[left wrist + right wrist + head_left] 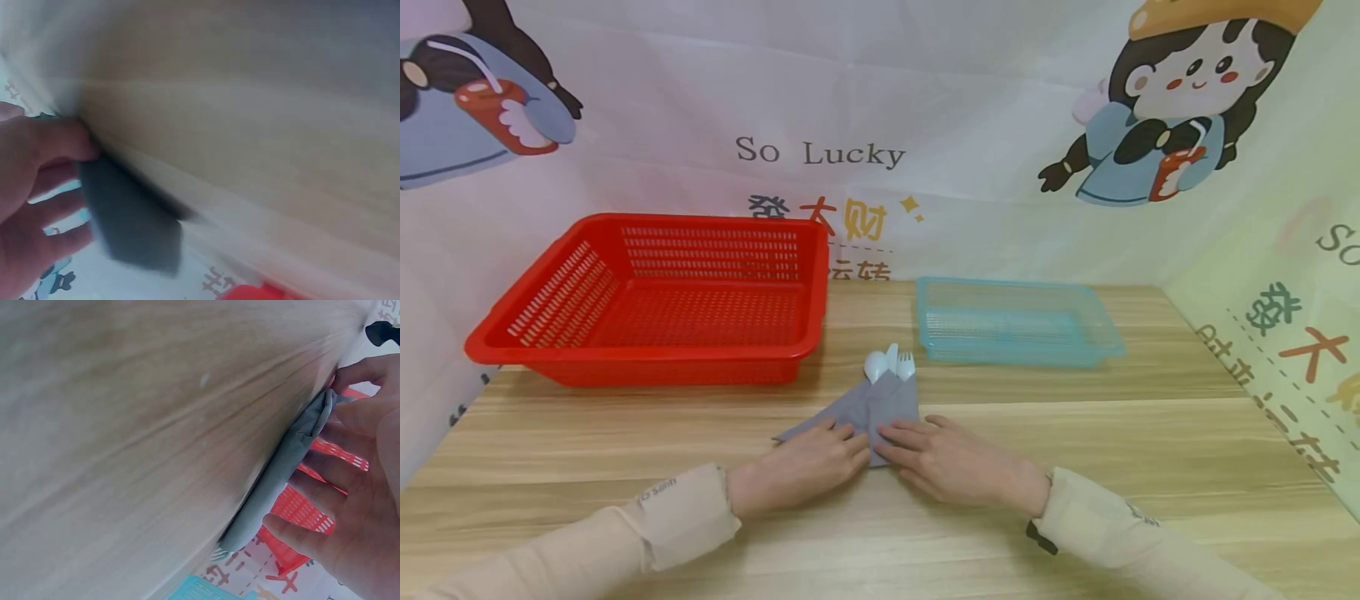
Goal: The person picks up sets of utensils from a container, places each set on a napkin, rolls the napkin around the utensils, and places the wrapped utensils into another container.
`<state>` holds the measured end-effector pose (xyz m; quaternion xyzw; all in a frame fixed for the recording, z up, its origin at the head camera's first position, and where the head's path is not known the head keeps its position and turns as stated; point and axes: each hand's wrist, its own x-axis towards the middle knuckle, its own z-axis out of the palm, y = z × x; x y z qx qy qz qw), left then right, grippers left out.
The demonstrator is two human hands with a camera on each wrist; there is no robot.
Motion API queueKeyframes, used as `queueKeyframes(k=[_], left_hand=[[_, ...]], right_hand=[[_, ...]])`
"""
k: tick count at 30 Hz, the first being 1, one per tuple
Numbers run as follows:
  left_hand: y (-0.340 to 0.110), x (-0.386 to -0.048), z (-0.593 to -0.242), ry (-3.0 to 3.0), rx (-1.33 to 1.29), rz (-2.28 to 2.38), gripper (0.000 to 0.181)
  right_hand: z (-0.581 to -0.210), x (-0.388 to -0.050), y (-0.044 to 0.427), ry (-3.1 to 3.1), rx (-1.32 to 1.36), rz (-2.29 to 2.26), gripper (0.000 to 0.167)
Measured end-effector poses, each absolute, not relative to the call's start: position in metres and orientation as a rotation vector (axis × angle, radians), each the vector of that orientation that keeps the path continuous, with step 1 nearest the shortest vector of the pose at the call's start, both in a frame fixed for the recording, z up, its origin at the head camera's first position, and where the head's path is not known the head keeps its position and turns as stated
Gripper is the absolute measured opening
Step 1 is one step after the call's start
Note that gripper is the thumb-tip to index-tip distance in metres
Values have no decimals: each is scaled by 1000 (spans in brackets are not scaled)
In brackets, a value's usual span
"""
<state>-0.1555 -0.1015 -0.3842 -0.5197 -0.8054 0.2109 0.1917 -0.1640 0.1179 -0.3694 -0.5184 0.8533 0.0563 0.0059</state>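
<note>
A grey napkin [892,407] lies on the table, folded around white cutlery. The heads of a spoon [876,365] and a fork [906,366], with the tip of a knife [892,357] between them, stick out at its far end. My left hand [808,467] pinches the napkin's left flap between thumb and fingers; that flap [134,219] points out to the left. Across the folded right side rest the extended fingers of my right hand [958,462], with its thumb by the near end of the napkin [281,469]. The cutlery handles are hidden inside the cloth.
A large red basket [662,354] stands at the back left. To the back right is a smaller, see-through blue basket [1015,354]. A printed cloth [985,167] hangs behind and beside the wooden table [1112,450].
</note>
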Motion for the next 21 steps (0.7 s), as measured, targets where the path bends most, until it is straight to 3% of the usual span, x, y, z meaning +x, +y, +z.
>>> queueKeyframes(k=[21], left_hand=[[-97, -170, -382, -2079, -1624, 589, 7]], right_hand=[[-372, -163, 119, 2696, -1692, 260, 42]])
